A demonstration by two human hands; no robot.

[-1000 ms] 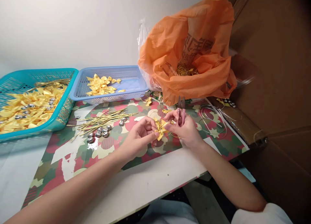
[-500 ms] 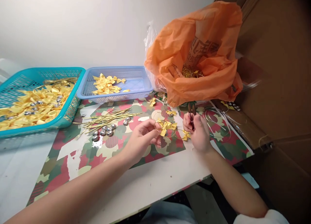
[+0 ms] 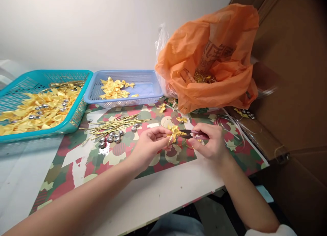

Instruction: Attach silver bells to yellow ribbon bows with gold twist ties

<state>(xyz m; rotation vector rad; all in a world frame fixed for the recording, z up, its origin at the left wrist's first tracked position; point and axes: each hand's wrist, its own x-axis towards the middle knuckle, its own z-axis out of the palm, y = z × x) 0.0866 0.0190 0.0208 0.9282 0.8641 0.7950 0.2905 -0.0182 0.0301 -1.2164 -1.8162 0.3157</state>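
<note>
My left hand (image 3: 153, 142) pinches a yellow ribbon bow (image 3: 174, 132) with thin gold wire on it, just above the patterned sheet. In my right hand (image 3: 212, 140) is a pair of pliers (image 3: 190, 135), its dark jaws pointing left and meeting the bow. Whether the jaws grip wire or ribbon is too small to tell. Behind the hands another yellow bow (image 3: 181, 120) lies on the sheet. Left of my left hand are several silver bells (image 3: 114, 137) and a bundle of gold wire ties (image 3: 117, 124).
A teal basket (image 3: 76, 116) with bows, bells and ties stands at the left. Beside it is a blue basket (image 3: 145, 87) with yellow bows. An orange plastic bag (image 3: 189, 92) holding wire scraps stands behind my right hand. Cardboard (image 3: 293, 103) borders the right side.
My right hand has turned the pliers from pointing up to pointing left and brought the jaws to the bow. My left hand still holds the bow, now tilted differently.
</note>
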